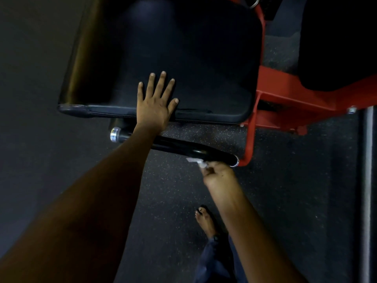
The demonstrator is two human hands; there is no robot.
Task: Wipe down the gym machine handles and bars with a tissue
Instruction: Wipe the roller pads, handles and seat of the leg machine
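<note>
1. Left hand [156, 99]: laid flat, fingers straight and spread, palm down on the near edge of the pad [183, 58]. The wrist crosses above the bar [183, 149].
2. Right hand [218, 174]: fingers curled, pinching a small white tissue [196, 161]. The tissue touches the near side of the bar, close to its right end.
3. Bar: black, glossy, slightly bent, lying just on the near side of the pad and lower than it. A chrome cap [115, 134] shows at its left end and a chrome ring at its right end. The middle part is hidden behind the left forearm.
4. Pad: black, upholstered, with a stitched front edge. Its left side catches a dull sheen.
5. Frame [285, 99]: red metal, to the right of the pad, with a thin red tube running down to the bar's right end.
6. Floor [173, 190]: dark speckled rubber beneath the bar.
7. One foot [205, 220] stands on the floor on the near side of the bar, below the right hand.
</note>
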